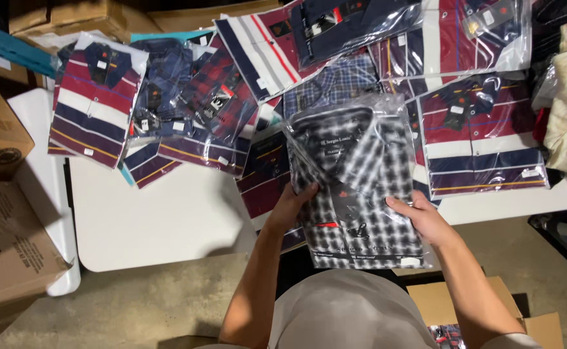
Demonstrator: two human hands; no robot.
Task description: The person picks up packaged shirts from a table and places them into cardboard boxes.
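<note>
Head camera looks down on the left hand [291, 208] and right hand [420, 220], each closed on one long edge of a bagged black-and-white checked shirt [354, 187], thumbs on top and fingers curled underneath. Beyond the fingertips, bagged maroon-striped shirts [484, 139] and navy plaid shirts [222, 97] overlap on the white table [167, 220]; cardboard boxes [2, 194] sit well left of the left fingers.

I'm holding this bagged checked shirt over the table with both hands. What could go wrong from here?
1. The black-and-white checked shirt pack sits in a glossy clear bag, gripped only at its lower edges by the left hand and right hand; it could slip.
2. The striped shirt packs overlap loosely on the white table, some near its edge; a nudge might send them sliding off.
</note>
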